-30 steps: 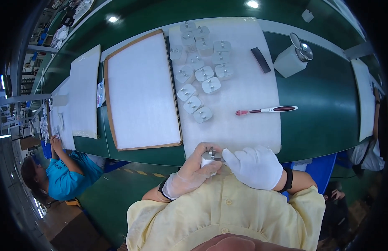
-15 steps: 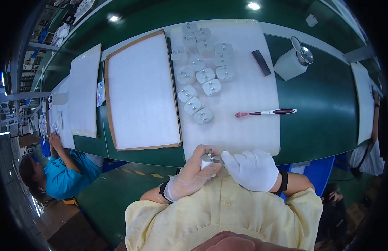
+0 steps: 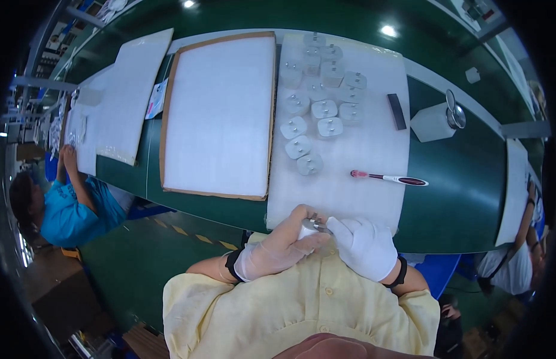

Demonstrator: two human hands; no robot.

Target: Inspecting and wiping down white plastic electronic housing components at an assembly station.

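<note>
Green table (image 3: 457,197), foam mat (image 3: 367,197) — white plug (image 3: 308,230) off mat's near edge, wrapped in left hand (image 3: 279,246), prong end up; right hand (image 3: 367,246) adjacent, bent fingers pinching grey piece (image 3: 321,228) against prongs — long axis unclear.

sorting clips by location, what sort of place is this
Probably a factory workshop: a long green workbench, rows of white blocks with metal pins standing on a pale mat, and a co-worker in blue farther left along it.
</note>
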